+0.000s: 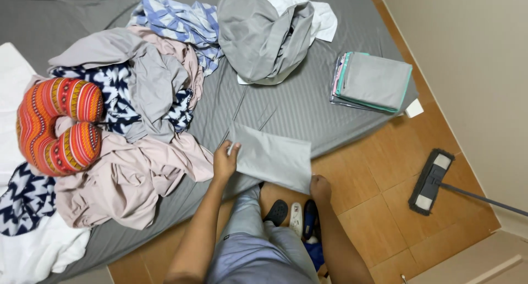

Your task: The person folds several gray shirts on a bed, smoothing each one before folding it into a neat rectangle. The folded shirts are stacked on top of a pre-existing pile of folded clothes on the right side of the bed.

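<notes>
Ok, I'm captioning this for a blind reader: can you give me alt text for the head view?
Seen from above, a person's left hand and right hand hold a folded grey cloth at the edge of a grey-sheeted bed. A heap of unfolded laundry and an orange patterned neck pillow lie to the left, a folded stack to the right, and a flat mop on the floor.

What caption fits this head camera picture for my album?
Left hand and right hand hold a folded grey cloth over a grey-sheeted bed.

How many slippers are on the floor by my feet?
3 show: a black slipper nearest the left hand, a white slipper in the middle, and a blue slipper below the right hand. A fourth may be hidden behind the arm.
</notes>
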